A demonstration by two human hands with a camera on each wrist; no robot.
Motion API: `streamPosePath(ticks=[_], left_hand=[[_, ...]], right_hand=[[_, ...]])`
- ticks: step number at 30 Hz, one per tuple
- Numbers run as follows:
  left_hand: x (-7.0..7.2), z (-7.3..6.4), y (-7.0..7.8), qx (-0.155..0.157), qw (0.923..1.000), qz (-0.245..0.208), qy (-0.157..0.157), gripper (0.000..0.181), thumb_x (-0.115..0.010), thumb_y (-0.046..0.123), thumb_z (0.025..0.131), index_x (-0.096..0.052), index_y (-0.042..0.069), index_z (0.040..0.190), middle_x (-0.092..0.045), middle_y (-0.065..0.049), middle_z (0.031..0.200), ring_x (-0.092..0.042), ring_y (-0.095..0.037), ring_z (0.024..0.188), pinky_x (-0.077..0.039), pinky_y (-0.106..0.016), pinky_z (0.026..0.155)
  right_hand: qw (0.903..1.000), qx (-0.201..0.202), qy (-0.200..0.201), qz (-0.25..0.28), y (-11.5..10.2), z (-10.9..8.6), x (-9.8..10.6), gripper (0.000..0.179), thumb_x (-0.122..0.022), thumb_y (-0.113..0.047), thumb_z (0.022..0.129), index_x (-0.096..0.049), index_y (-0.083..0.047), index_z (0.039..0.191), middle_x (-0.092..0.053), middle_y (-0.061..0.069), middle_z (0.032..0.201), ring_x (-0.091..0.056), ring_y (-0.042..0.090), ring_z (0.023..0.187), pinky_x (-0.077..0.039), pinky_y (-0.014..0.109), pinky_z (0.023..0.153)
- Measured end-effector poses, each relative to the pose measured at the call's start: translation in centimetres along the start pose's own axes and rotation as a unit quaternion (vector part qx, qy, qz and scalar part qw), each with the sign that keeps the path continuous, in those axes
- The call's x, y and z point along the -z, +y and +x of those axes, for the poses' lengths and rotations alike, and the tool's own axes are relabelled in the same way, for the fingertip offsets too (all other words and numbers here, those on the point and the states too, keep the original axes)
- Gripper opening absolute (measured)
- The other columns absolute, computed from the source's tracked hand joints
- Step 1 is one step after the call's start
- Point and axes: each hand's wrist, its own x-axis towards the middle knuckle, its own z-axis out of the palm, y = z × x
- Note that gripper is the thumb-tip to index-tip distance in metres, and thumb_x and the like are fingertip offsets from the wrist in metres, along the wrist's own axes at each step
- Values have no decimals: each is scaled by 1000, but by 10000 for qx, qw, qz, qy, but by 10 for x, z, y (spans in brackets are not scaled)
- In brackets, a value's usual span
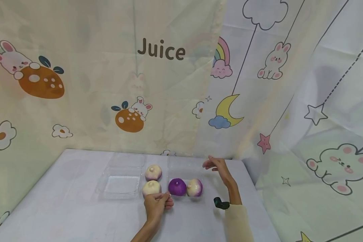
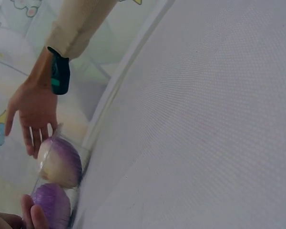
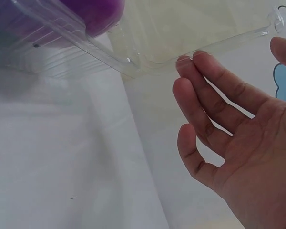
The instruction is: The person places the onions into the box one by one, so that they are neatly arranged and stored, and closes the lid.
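Observation:
A clear plastic clamshell box (image 1: pixel 181 199) stands with its lid (image 1: pixel 184 163) raised at the back. Inside it sit a deep purple onion-like ball (image 1: pixel 177 187) and a cream-and-purple one (image 1: pixel 195 187). My left hand (image 1: pixel 155 205) pinches the box's front left corner between thumb and curled fingers. The right hand (image 1: pixel 220 169) is at the lid's right side; in the right wrist view its straight fingertips (image 3: pixel 200 59) are right at the lid's edge. Left of the box are two more cream-and-purple balls (image 1: pixel 153 172), the nearer (image 1: pixel 151 187) partly behind my left hand.
Another clear clamshell box (image 1: pixel 121 197), lid up, stands on the left of the white table (image 1: pixel 69 208). Printed cloth (image 1: pixel 87 111) hangs behind the table and along its right side. A dark band (image 1: pixel 221 203) is on the right wrist.

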Motion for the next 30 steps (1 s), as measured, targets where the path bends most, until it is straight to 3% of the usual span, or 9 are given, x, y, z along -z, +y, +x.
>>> streamPosePath(ticks=[6,14,21,30], left_hand=[[0,0,-1,20,10000,11,35,21,-71,2,101,-77,-17,97,-79,-14,72,-74,-10,56,-66,-25,57],[0,0,-1,-32,10000,-27,9,21,-71,3,101,-77,-17,97,-79,-15,72,-74,-10,56,-67,-26,57],[0,1,-1,-37,10000,-61,29,22,-72,3,101,-77,-18,98,-79,-15,72,-73,-10,56,-66,-26,57],[0,2,-2,6,10000,-75,5,23,-73,4,101,-77,-18,100,-79,-19,75,-74,-11,56,-66,-27,55]], right_hand=[[9997,102,-85,-220,1,0,2,60,-45,-42,115,-80,6,108,-80,28,114,-75,41,107,-56,52,100],[9990,106,-264,-351,-2,-1,7,56,-48,-37,115,-80,9,111,-79,29,118,-74,46,113,-56,47,99],[9965,150,-718,-407,-6,-2,13,48,-46,-21,114,-74,17,116,-74,39,122,-67,60,118,-54,44,94],[9926,394,-928,-680,-15,-8,18,41,-52,-19,108,-78,12,116,-79,32,117,-77,29,106,-56,57,101]])
